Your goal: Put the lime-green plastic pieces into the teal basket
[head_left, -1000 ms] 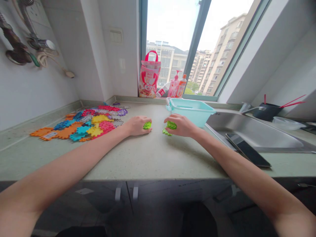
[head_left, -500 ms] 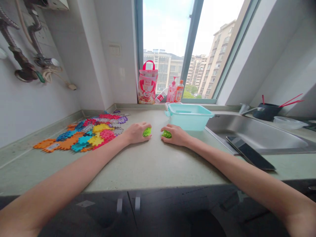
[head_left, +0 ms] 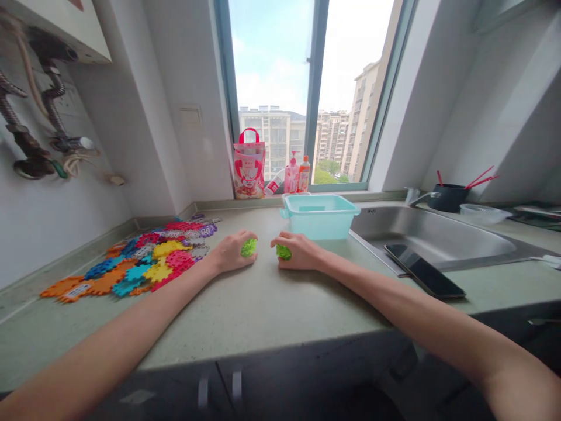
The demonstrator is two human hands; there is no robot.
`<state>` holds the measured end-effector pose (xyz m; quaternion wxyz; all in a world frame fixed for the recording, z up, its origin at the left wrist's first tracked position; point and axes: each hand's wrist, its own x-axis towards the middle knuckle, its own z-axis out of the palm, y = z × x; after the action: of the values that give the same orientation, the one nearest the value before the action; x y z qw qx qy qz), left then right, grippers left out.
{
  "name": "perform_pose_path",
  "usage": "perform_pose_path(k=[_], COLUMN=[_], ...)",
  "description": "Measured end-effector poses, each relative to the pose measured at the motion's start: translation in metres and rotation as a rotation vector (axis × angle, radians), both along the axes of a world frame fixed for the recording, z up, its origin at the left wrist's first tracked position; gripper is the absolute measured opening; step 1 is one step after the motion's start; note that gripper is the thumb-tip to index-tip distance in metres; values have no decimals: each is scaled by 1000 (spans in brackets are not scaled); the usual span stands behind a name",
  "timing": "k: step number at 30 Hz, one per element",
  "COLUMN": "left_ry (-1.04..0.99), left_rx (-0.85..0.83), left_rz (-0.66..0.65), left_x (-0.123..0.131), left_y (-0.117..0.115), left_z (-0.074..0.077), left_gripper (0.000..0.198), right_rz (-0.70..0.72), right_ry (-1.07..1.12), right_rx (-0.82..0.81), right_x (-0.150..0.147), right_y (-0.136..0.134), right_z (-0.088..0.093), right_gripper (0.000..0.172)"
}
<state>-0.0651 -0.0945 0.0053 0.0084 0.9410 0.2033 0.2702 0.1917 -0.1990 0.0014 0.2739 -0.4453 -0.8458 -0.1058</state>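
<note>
Spanning the lower frame, the pale speckled stone countertop [head_left: 263, 304] bears a turquoise plastic basin [head_left: 318, 219] at centre and a heap of colourful toothed plastic tiles [head_left: 144, 263] at left. Just below the basin, your left hand [head_left: 230, 252] curls tight around one lime-green toothed tile [head_left: 248, 247]; your right hand [head_left: 298, 252] clutches a second lime-green tile [head_left: 283, 252].

The left hand [head_left: 228, 252] and right hand [head_left: 299, 252] are bare, and so are both wrists. The left forearm [head_left: 131, 327] and right forearm [head_left: 416, 316] are slim and uncovered along all that shows of them, down to the picture's lower corners, where any sleeve lies out of view. Below the desk's [head_left: 263, 304] front edge sits a dark rounded shape [head_left: 350, 403]. It is too dim to tell whether it is clothing.
</note>
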Motion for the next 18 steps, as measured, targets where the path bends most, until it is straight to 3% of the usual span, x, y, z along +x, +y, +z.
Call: perform_pose_path(k=[2, 4, 7, 10, 13, 18], left_ry=[-9, -17, -18, -8, -7, -14], left_rx=[-8, -13, -14, -18, -24, -43], left_rz=[3, 2, 5, 3, 6, 30], left_x=[0, 0, 0, 1, 1, 2], left_y=[0, 0, 2, 4, 4, 2], left_z=[0, -1, -2, -4, -4, -4], left_gripper=[34, 34, 33, 33, 34, 34], right_rz=[9, -70, -348, -600, -729, -783], right_ry=[-27, 43, 232, 358, 381, 357], right_rx=[109, 257, 456, 585, 581, 370], right_x=[9, 28, 72, 114, 139, 153], right_y=[-2, -4, -5, -4, 0, 8], right_z=[15, 35, 63, 76, 74, 66], right_gripper=[39, 36, 35, 35, 39, 46])
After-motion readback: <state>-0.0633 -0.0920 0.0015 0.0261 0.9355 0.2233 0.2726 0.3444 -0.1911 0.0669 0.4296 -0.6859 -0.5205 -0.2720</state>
